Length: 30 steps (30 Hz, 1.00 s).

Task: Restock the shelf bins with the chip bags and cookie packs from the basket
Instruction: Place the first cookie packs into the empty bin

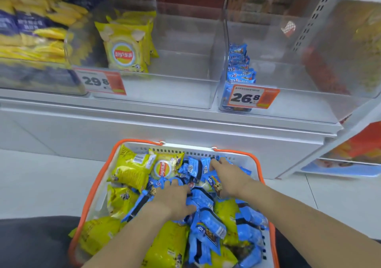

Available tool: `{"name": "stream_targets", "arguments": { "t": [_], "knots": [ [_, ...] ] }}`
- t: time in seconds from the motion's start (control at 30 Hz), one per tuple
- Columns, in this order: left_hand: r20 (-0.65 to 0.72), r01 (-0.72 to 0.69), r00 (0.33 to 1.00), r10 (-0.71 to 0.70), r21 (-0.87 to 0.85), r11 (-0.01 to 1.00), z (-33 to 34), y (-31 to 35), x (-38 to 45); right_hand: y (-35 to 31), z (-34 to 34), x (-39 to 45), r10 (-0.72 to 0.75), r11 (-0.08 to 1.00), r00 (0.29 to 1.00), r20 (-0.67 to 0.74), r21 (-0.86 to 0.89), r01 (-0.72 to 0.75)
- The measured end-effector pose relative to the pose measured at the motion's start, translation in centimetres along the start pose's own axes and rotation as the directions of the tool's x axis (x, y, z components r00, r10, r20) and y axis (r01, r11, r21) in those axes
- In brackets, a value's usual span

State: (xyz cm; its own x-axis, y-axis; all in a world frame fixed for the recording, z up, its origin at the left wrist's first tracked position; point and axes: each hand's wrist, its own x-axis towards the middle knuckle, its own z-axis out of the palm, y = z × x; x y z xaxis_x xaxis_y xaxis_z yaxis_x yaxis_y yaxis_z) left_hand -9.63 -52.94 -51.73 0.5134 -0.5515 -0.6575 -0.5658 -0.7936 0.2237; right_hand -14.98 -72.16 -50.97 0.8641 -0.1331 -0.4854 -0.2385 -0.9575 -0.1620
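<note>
Below the shelf bins [181, 78], both hands dig into the orange-rimmed basket [97, 185] of yellow chip bags [129, 171] and blue cookie packs [204, 199]. Left hand [175, 199] presses on packs with fingers spread; right hand [228, 177] curls around a blue pack.

White shelf [165, 111], two clear bins [181, 94], floor [41, 185], basket [255, 164]

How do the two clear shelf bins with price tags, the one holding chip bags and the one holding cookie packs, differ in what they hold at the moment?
The chip bin holds yellow chip bags standing upright at its left side; the cookie bin holds blue cookie packs in a row along its left wall. The chip bin's tag reads 29.8, the cookie bin's tag reads 26.8. Both bins are clear, mostly unfilled and side by side on the same shelf.
</note>
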Motion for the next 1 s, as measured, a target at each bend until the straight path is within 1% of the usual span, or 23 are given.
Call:
{"name": "stream_targets", "arguments": {
  "t": [0.07, 0.13, 0.17, 0.23, 0.3, 0.4, 0.5, 0.6, 0.67, 0.73, 0.8, 0.87, 0.93, 1.0],
  "knots": [
    [-0.122, -0.029, 0.992, 0.012, -0.136, 0.99, -1.2, -0.3, 0.0, -0.5, -2.0, -0.3, -0.023, 0.995, 0.999, 0.035, 0.098, 0.02],
    [-0.248, -0.106, 0.968, 0.033, -0.288, 0.952, -2.8, -0.6, -0.2, -1.2, -4.6, -0.8, -0.07, 0.987, 0.996, 0.057, 0.148, 0.061],
    [-0.274, -0.156, 0.961, 0.047, -0.392, 0.906, -3.8, -0.6, -0.5, -1.6, -5.9, -1.1, -0.094, 0.984, 0.994, 0.054, 0.157, 0.084],
    [-0.29, -0.263, 0.952, 0.1, -0.603, 0.754, -5.8, -0.5, -1.1, -2.2, -8.5, -1.7, -0.133, 0.977, 0.99, 0.041, 0.173, 0.124],
    [-0.343, -0.354, 0.929, 0.141, -0.709, 0.61, -7.6, -0.1, -2.0, -2.6, -10.7, -2.3, -0.157, 0.968, 0.988, 0.012, 0.198, 0.152],
    [-0.453, -0.458, 0.881, 0.138, -0.741, 0.491, -9.6, 0.0, -3.1, -2.8, -13.5, -3.6, -0.194, 0.934, 0.977, -0.082, 0.288, 0.21],
    [-0.516, -0.512, 0.849, 0.114, -0.749, 0.421, -11.0, -0.3, -3.9, -2.4, -15.9, -4.9, -0.225, 0.867, 0.952, -0.208, 0.404, 0.294],
    [-0.59, -0.575, 0.805, 0.059, -0.752, 0.321, -12.6, 0.2, -4.5, -1.4, -18.6, -5.9, -0.195, 0.8, 0.921, -0.338, 0.488, 0.349],
    [-0.654, -0.634, 0.756, 0.02, -0.725, 0.268, -13.7, 1.0, -5.0, -0.3, -20.0, -6.4, -0.163, 0.72, 0.903, -0.397, 0.578, 0.385],
    [-0.706, -0.683, 0.709, 0.007, -0.684, 0.255, -15.0, 2.0, -5.4, 0.5, -20.8, -6.7, -0.169, 0.671, 0.888, -0.427, 0.611, 0.421],
    [-0.749, -0.722, 0.662, 0.031, -0.626, 0.295, -16.1, 2.9, -5.4, 0.7, -21.0, -6.8, -0.181, 0.685, 0.862, -0.473, 0.568, 0.456],
    [-0.797, -0.757, 0.601, 0.048, -0.549, 0.355, -17.2, 3.9, -5.3, 0.9, -21.2, -7.0, -0.15, 0.714, 0.82, -0.552, 0.513, 0.476],
    [-0.848, -0.776, 0.526, 0.063, -0.449, 0.443, -18.2, 4.8, -5.0, 1.4, -21.8, -7.2, -0.099, 0.75, 0.762, -0.64, 0.456, 0.48],
    [-0.897, -0.751, 0.435, 0.085, -0.309, 0.583, -19.3, 5.6, -4.9, 2.3, -22.4, -7.4, -0.028, 0.777, 0.685, -0.728, 0.415, 0.473]
  ]
}}
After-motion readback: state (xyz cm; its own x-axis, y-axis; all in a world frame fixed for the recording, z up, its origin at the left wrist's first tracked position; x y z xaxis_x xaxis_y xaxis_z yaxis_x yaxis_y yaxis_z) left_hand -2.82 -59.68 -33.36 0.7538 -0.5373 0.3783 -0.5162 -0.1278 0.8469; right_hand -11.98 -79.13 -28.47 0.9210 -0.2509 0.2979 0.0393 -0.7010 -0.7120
